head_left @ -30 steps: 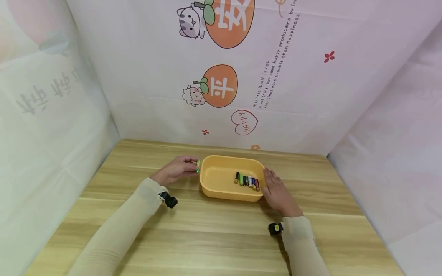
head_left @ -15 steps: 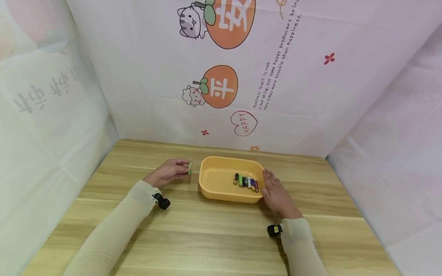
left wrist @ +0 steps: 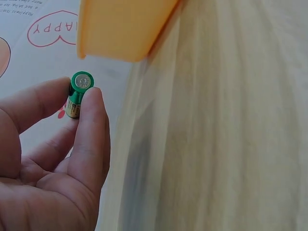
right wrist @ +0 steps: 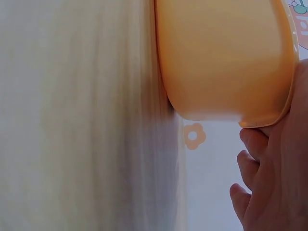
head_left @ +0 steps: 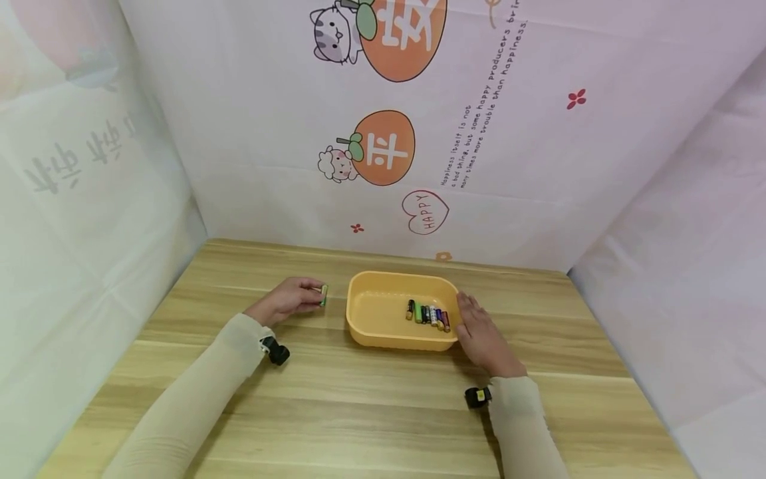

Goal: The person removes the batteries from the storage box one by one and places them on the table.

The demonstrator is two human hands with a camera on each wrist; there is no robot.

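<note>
Between thumb and fingertips my left hand [head_left: 289, 298] pinches a green battery [head_left: 324, 295], a short way left of the yellow basin [head_left: 391, 338]. The left wrist view shows one flat metal end of that battery [left wrist: 82, 82] facing the camera. Against the basin's right end rests my right hand [head_left: 483, 339], its fingers extended along the rim. Several batteries [head_left: 425, 314] of mixed colours lie side by side inside, toward the right of the basin. In the right wrist view, the basin wall [right wrist: 221, 62] hides part of the right hand [right wrist: 279, 178].
The basin stands on a wood-grain table [head_left: 371, 412] near its back edge. A printed white cloth [head_left: 287, 173] rises behind, and more cloth hangs at both sides. Black wrist cameras [head_left: 275, 350] are strapped over the sleeves.
My left hand has drawn back leftward from the basin's left rim, carrying the green battery. The right hand stays at the basin's right end, and the batteries inside keep their places.
</note>
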